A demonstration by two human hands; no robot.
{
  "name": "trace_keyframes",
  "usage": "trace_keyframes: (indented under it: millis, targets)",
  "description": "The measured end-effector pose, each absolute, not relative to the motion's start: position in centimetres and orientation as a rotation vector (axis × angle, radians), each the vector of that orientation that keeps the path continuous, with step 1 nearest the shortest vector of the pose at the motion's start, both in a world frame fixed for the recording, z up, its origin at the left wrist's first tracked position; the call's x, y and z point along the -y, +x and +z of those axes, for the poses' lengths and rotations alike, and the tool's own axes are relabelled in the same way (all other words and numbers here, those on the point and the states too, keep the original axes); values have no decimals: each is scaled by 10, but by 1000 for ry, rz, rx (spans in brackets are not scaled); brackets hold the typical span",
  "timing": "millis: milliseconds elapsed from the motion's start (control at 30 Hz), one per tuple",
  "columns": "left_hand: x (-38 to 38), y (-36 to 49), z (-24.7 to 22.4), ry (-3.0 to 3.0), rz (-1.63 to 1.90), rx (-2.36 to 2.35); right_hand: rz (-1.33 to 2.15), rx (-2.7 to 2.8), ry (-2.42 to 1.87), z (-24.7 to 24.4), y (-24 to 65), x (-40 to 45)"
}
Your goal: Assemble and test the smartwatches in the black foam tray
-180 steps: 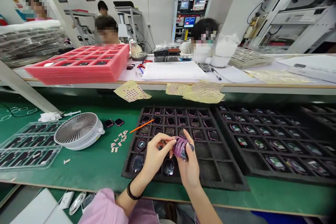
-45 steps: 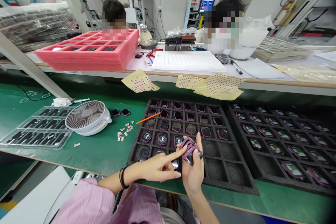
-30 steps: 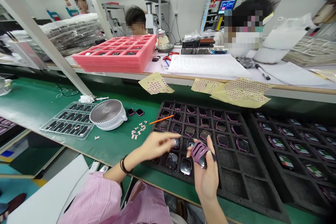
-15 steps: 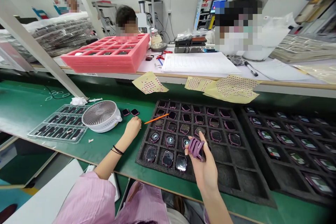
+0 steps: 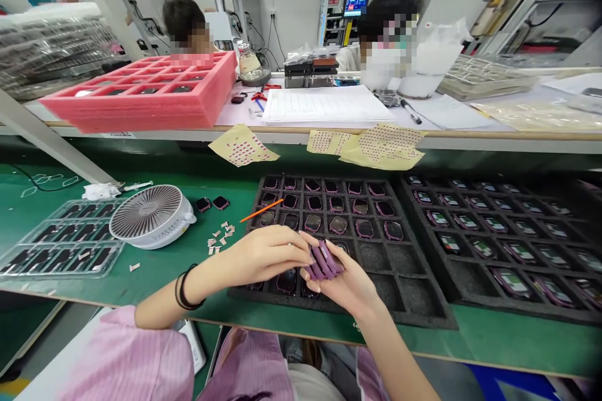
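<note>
A small stack of purple watch cases [image 5: 324, 261] rests in my right hand [image 5: 350, 285], its fingers and thumb wrapped round them. My left hand [image 5: 268, 254] reaches across from the left, its bent fingers pressed together against the stack's near side. Whatever lies between those fingertips is hidden. Below both hands, a black foam tray [image 5: 426, 310] holds rows of purple-rimmed watches, some covered by my hands. An orange stick [image 5: 261, 210] lies over the tray's left edge. Small pale pieces [image 5: 220, 237] are scattered on the green bench beside my left wrist.
A white round fan [image 5: 153, 216] stands left, next to a clear tray [image 5: 61, 241] of dark parts. Two watches [image 5: 211, 203] lie behind the pale pieces. A second foam tray [image 5: 475, 285] sits right. Above, a shelf bears a pink foam box [image 5: 136, 114]; people sit beyond.
My left hand has moved right from the bench to the watch cases, uncovering the pale pieces. My right hand still holds the stack, now a little further left. The view has shifted right.
</note>
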State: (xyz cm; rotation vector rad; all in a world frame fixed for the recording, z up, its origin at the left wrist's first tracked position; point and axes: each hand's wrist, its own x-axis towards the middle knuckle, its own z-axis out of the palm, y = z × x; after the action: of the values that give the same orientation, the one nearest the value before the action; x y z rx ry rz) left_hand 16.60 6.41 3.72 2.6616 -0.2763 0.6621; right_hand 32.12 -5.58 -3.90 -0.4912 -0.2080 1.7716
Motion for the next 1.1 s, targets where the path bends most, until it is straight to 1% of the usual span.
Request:
trace_keyframes:
  millis: [167,367,600,767,933,1100]
  targets:
    - [-63,182,34,2682,645,361,1871,265,-371,-39,314,58]
    - [-67,180,41,2698,484,390,1902,279,-389,-39,311,58]
    - [-67,179,43,2742,465,396,1950,355,-376,-41,310,58]
    - [-63,180,43,2766,378,437,1947,336,-390,-42,309,58]
    - [-65,185,41,2557,249,425,1973,426,-439,-44,310,61]
    - [-66,190,39,2385,187,390,2075,528,-388,-43,312,64]
